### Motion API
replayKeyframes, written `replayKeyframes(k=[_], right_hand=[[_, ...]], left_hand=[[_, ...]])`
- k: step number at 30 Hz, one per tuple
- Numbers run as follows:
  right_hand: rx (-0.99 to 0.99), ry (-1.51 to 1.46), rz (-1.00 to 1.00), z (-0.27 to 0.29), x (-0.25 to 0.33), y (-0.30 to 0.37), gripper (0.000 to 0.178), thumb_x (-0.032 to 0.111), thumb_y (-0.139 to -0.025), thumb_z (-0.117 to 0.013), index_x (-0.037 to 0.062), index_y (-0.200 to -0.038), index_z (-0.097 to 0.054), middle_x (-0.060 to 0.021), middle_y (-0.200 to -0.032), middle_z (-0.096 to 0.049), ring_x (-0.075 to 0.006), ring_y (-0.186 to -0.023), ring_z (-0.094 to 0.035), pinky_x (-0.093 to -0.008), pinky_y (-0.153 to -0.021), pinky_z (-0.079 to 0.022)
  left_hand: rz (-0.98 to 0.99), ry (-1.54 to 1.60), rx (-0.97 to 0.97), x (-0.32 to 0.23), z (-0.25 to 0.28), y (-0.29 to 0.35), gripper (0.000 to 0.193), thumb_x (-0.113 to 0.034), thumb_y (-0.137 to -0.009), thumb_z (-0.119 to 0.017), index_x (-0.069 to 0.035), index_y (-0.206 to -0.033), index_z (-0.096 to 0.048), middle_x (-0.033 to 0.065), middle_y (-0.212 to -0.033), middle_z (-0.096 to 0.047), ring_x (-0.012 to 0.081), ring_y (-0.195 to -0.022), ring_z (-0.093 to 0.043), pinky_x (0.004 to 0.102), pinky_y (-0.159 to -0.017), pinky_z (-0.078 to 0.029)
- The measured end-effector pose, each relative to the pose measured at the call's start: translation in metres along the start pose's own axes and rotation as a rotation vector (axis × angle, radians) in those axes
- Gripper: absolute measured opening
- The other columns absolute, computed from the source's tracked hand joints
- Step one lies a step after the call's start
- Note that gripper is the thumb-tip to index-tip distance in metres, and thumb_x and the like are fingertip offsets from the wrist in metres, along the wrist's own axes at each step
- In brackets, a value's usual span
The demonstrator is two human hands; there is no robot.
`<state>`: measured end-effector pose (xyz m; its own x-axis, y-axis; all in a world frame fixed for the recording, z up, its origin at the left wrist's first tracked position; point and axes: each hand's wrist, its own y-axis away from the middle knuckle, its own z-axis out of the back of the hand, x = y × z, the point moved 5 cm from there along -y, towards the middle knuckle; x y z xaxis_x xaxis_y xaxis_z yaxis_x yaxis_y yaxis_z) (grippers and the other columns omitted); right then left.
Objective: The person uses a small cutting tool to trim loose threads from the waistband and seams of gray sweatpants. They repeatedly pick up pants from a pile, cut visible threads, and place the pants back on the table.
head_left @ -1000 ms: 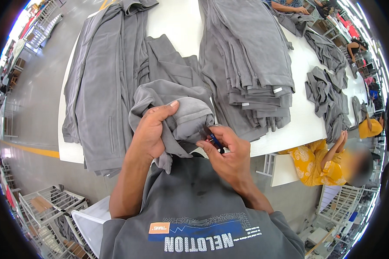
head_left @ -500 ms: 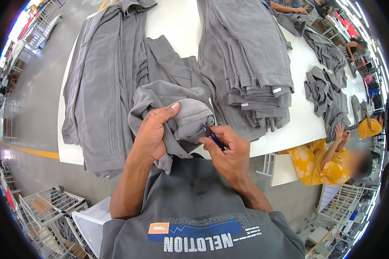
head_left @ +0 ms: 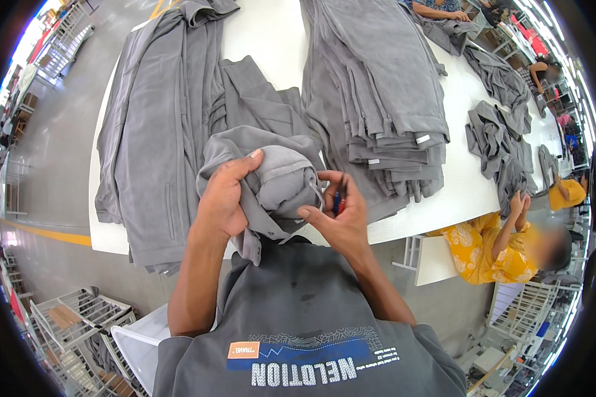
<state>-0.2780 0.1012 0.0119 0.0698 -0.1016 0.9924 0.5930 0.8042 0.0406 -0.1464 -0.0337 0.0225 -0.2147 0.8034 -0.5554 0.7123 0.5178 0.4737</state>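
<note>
A grey garment [head_left: 281,159], probably trousers by its waistband-like edge, is bunched up at the table's near edge, its opening turned toward me. My left hand [head_left: 222,202] grips its left side, thumb lying on top of the cloth and the fingers hidden behind. Small thread snips [head_left: 338,203], blue with a red part, are tucked in my right hand [head_left: 344,221]. The thumb and forefinger of that hand are at the right edge of the garment's opening. The snips' blades are hidden.
Grey garments lie in a long pile [head_left: 149,145] on the left and a thick folded stack [head_left: 391,79] on the right of the white table [head_left: 265,40]. Loose garments [head_left: 503,145] lie farther right. A person in yellow [head_left: 477,248] sits at the right. A white rack [head_left: 73,317] stands lower left.
My right hand has turned and the snips, earlier pointing at the cloth, are now drawn back into the palm. Thumb and forefinger have moved onto the opening's edge. My left hand has shifted slightly left.
</note>
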Motion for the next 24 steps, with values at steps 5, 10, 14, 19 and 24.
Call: replayKeyframes(k=[5,10,14,19,24], right_hand=[[0.091,-0.119,-0.106,-0.012,-0.024,-0.01,0.034,0.02,-0.08,-0.085,0.0019,-0.098,-0.063,0.0052,-0.079,-0.048,-0.0052,-0.07,-0.044,-0.022,-0.061,-0.038],[0.126,-0.099,0.187,-0.003,-0.015,-0.022,0.024,0.02,-0.088,-0.077,0.0017,-0.095,-0.064,0.0043,-0.082,-0.054,-0.0046,-0.07,-0.044,-0.0203,-0.059,-0.036],[0.264,-0.264,-0.093,0.003,-0.004,-0.023,0.021,0.022,-0.092,-0.073,0.0032,-0.095,-0.064,0.0066,-0.073,-0.052,-0.0032,-0.058,-0.043,-0.0199,-0.051,-0.035],[0.229,-0.456,-0.157,0.01,-0.01,-0.025,0.019,0.022,-0.094,-0.071,0.0041,-0.095,-0.064,0.0066,-0.069,-0.053,-0.0015,-0.047,-0.04,-0.0197,-0.041,-0.032],[0.234,-0.494,-0.187,0.01,-0.012,-0.026,0.022,0.023,-0.093,-0.072,0.0033,-0.102,-0.064,0.0064,-0.069,-0.053,-0.0013,-0.048,-0.041,-0.0189,-0.041,-0.033]], left_hand=[[-0.003,-0.011,-0.05,-0.01,0.012,-0.009,0.031,-0.023,-0.1,-0.055,0.005,-0.112,-0.063,0.0151,-0.108,-0.069,0.0239,-0.095,-0.069,0.0382,-0.086,-0.057],[-0.132,-0.292,-0.101,-0.018,0.03,-0.025,0.033,-0.028,-0.101,-0.058,0.004,-0.1,-0.067,0.0081,-0.092,-0.07,0.0143,-0.079,-0.066,0.0297,-0.071,-0.055],[-0.236,-0.684,-0.088,-0.032,0.021,-0.025,0.037,-0.031,-0.101,-0.059,0.005,-0.099,-0.069,0.0011,-0.077,-0.066,0.0083,-0.071,-0.058,0.027,-0.065,-0.049],[-0.365,-0.995,-0.123,-0.053,0.002,-0.016,0.035,-0.029,-0.097,-0.065,0.003,-0.111,-0.067,0.0005,-0.078,-0.063,0.0079,-0.074,-0.055,0.0263,-0.069,-0.048],[-0.81,-1.315,-0.196,-0.051,-0.028,0.026,0.047,-0.017,-0.083,-0.076,-0.002,-0.126,-0.062,0.0089,-0.105,-0.067,0.0178,-0.102,-0.061,0.0319,-0.093,-0.047]])
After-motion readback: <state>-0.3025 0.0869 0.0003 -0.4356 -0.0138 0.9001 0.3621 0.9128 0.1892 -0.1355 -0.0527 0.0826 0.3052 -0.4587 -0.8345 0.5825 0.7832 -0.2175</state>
